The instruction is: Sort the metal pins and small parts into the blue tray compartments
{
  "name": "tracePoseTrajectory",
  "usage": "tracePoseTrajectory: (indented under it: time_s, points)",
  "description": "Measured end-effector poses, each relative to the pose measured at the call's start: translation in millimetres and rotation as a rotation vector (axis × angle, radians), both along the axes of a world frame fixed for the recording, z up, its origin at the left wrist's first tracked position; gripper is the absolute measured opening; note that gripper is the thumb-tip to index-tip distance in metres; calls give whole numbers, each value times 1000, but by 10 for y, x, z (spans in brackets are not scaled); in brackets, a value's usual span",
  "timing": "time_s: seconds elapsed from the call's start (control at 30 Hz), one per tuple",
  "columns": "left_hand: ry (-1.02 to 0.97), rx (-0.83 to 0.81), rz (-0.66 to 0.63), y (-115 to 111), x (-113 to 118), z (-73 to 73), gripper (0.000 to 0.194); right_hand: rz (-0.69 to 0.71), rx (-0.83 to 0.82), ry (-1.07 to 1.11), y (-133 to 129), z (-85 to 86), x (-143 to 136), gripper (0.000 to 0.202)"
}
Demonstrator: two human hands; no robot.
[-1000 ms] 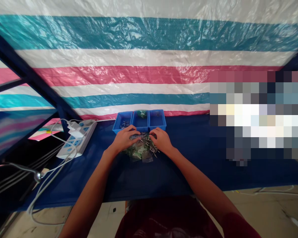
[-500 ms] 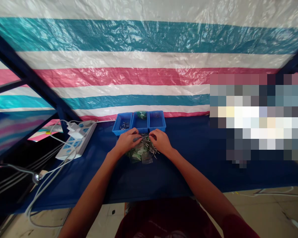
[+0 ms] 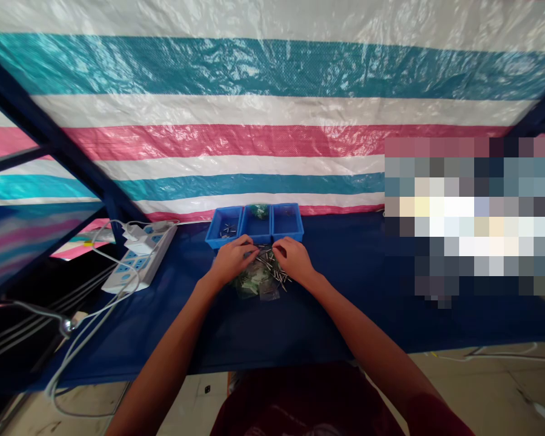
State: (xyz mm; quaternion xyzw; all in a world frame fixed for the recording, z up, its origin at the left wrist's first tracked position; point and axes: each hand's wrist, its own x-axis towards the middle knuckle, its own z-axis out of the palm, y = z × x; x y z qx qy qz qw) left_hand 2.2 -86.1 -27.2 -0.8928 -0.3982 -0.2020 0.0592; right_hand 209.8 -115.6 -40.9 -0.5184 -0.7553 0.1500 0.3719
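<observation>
My left hand [image 3: 233, 257] is at the left edge of a loose pile, its fingers bent and drawn together; anything between them is too small to make out. Across from it, my right hand [image 3: 293, 255] has thumb and fingertips pinched at the pile's upper right, and what it grips is hidden. Between and below the hands lie thin silver metal pins [image 3: 281, 277], perhaps screws, and small clear plastic bags [image 3: 269, 289] mixed with greenish pieces [image 3: 251, 283]. Just beyond stand three joined blue trays: the left tray [image 3: 215, 225] holds several metal pins, the middle tray [image 3: 257, 229] a green bundle.
The right blue tray [image 3: 287, 225] has a few tiny bits at its back. A white power strip [image 3: 140, 257] with plugs and looping white cables [image 3: 79, 339] lies on the left of the dark blue table [image 3: 272, 336]. Striped plastic sheeting [image 3: 254, 142] hangs behind. The right side is blurred out.
The greyish piece that showed at my left fingertips is no longer visible there. The left fingers have shifted slightly; my right hand stays almost in place.
</observation>
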Motion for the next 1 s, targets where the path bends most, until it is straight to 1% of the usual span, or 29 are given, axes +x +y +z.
tracePoseTrajectory:
  time_s: [0.1,0.23,0.43,0.8,0.9,1.0]
  points:
    - [5,14,5,-1,7,-10,30,-4,5,-2,-4,5,-2,15]
    - [13,71,4,-8,20,-19,30,-5,6,0,-7,8,-6,15]
    - [-29,152,9,-41,42,11,30,-3,2,-1,-12,15,-3,18]
    - [-158,129,13,-107,87,131,29,-11,16,10,-18,18,1,18]
    - [-188,136,32,-115,90,138,28,-9,21,22,-20,17,-2,19]
    - [-239,138,77,-119,89,126,30,-13,33,52,-23,17,-7,20]
